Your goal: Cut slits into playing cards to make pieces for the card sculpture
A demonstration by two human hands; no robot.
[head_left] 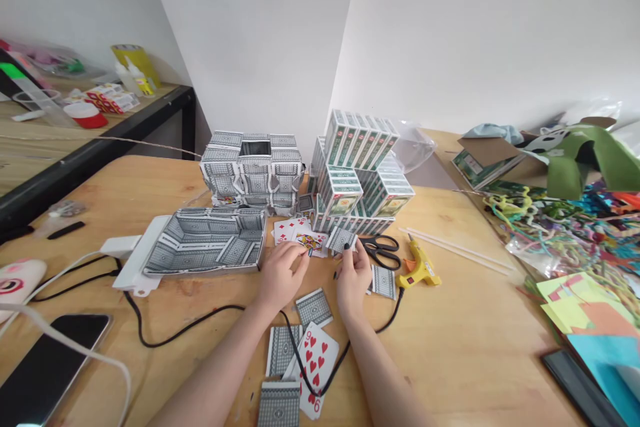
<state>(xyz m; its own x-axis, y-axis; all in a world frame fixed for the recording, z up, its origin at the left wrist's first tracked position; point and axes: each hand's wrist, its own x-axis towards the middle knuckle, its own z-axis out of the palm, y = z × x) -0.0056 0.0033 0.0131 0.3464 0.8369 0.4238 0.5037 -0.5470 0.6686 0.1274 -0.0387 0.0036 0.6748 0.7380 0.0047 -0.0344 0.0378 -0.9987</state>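
The right hand (354, 277) pinches a patterned card (341, 239) at its twelve o'clock. At nine o'clock from it, the left hand (283, 273) curls its fingers by the picture card (311, 238); whether it grips anything, I cannot tell. Best, I'd judge, to hold the card near its edges, press evenly, avoid tugging the cord (317, 393) at six o'clock, and mind the glue gun (423, 267) at three o'clock.
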